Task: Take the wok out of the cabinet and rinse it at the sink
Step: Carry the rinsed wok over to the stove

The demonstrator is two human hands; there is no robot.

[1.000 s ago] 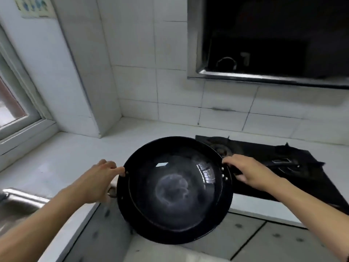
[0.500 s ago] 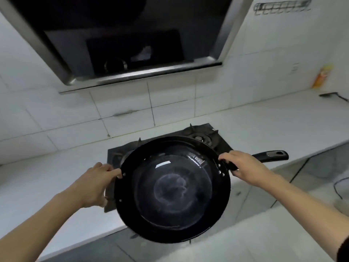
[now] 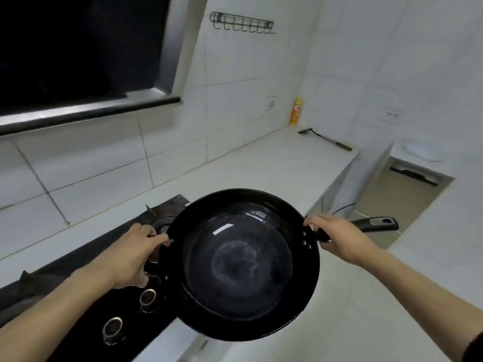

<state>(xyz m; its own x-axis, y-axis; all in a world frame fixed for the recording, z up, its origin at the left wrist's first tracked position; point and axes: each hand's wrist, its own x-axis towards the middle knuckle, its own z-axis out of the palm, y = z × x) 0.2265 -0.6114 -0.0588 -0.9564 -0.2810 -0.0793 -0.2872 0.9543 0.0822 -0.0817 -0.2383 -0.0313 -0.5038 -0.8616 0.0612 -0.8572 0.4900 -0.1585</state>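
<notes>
We hold the black wok [image 3: 239,265] over the white surface [image 3: 264,168], our left hand [image 3: 133,259] gripping its rim, our right hand [image 3: 342,240] wrapped round its handle. A gas hob [image 3: 78,278] sits left; white tiled walls [image 3: 235,74] carry a hook rack [image 3: 241,23].

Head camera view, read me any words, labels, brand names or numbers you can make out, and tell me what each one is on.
No text can be read.
Orange bottle in the far corner: its label shows print, too blurred to read.
Wok: no marking visible on it or its long handle.
Stove: a pale sticker at its far edge, too small to read.
</notes>
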